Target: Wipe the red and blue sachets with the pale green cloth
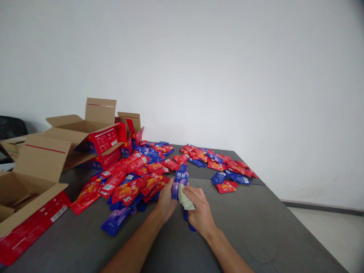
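Observation:
Upright over the middle of the table is a blue pouch (181, 177) with white characters and a purple picture. Its left edge is gripped by my left hand (167, 200), fingers closed. My right hand (200, 207) is closed around a folded pale cloth (186, 201), which presses on the pouch's lower right front. Beneath my hands, another blue pouch (185, 214) lies partly hidden on the table. Left of my left hand spreads a heap of red pouches (129, 191) and blue ones, with a single blue pouch (115, 221) at its near edge.
Open cardboard boxes with red sides (104, 141) stand along the left, another box (36, 212) nearer me. A second pile of pouches (216, 159) lies at the back right of the dark table (241, 231), with a few pouches (226, 186) in front. A white wall rises behind.

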{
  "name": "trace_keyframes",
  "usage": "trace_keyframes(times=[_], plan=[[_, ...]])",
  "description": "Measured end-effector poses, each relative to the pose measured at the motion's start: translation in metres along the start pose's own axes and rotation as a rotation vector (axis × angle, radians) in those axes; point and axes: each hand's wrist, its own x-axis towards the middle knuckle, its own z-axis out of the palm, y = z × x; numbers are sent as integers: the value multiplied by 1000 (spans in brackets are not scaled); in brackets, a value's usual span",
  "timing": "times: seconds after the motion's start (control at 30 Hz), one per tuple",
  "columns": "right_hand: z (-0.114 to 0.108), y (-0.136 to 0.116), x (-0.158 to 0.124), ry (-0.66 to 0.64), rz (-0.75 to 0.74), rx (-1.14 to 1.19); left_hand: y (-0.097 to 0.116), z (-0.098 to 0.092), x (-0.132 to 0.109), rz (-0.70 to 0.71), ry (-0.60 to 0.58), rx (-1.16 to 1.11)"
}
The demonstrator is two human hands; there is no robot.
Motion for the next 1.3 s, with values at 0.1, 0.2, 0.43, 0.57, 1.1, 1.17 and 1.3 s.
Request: trace_keyframes(times=[0.1, 0.2, 0.43, 0.57, 1.1, 1.17, 1.3], plan=[[1, 0, 0, -29, -20, -17, 2, 0, 0, -72, -20, -13], [1, -1, 0, -44, -33, -21, 2, -2, 1, -90, -38, 17], [-18, 9, 6, 120, 84, -151, -7, -5, -9, -109, -185, 192], [-24, 14, 7, 141, 109, -180, -15, 1, -11, -102, -241, 207], [-25, 26, 7, 4, 315, -225, 8, -19, 1, 522, 33, 1563], [-27, 34, 6, 4, 364, -262, 8, -25, 1, 556, 92, 1847], [-28, 43, 5, -11, 415, -290, 9, -24, -3, 535, 159, 2091]])
